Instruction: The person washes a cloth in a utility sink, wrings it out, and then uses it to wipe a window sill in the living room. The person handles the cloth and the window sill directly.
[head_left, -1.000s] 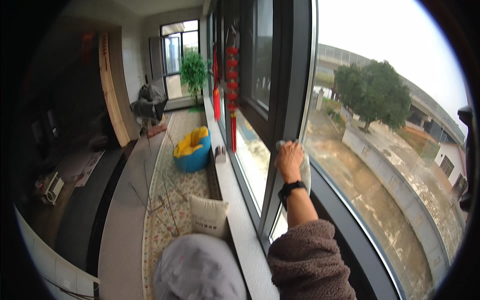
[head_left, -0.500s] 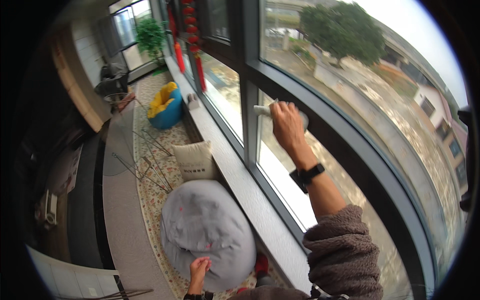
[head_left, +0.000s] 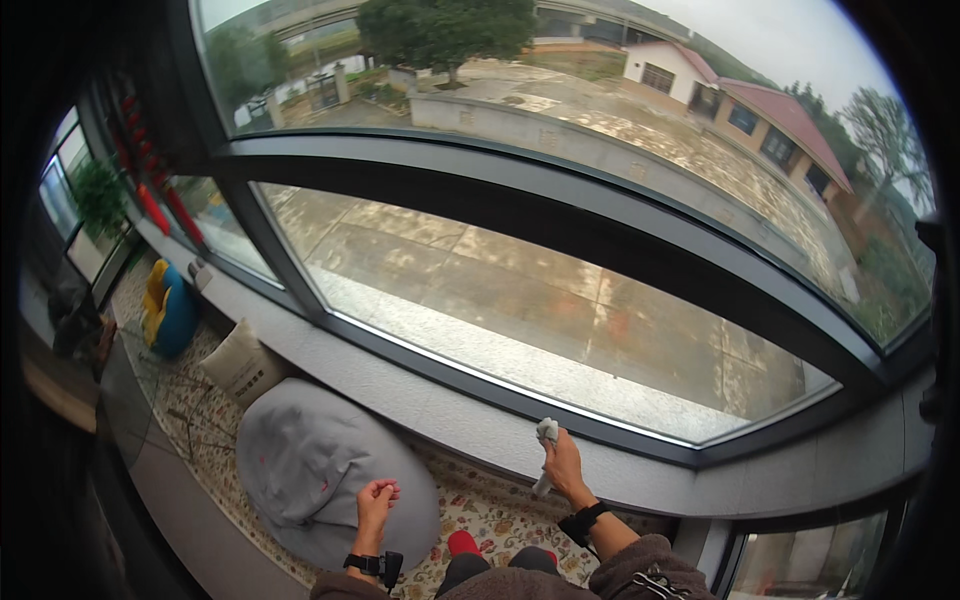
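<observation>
A pale grey cloth (head_left: 547, 430) is bunched in my right hand (head_left: 564, 466), its ends sticking out above and below the closed fingers. That hand is over the inner edge of the window sill (head_left: 480, 440), below the lower pane. I cannot tell whether the cloth touches the sill. In front of the grey beanbag (head_left: 310, 460) is my left hand (head_left: 375, 505), its fingers curled closed and nothing showing in them. The large dark-framed window (head_left: 560, 230) rises beyond both hands.
A cream cushion (head_left: 243, 365) leans between the beanbag and the sill. Farther left stand a blue and yellow seat (head_left: 172, 310), red hanging ornaments (head_left: 150, 205) and a green plant (head_left: 100, 197). A flowered rug (head_left: 480, 500) lies under my red-shod feet.
My right hand has come down from the window's crossbar to the sill, still holding the cloth. My view has swung to the right; the left hand stays low and closed.
</observation>
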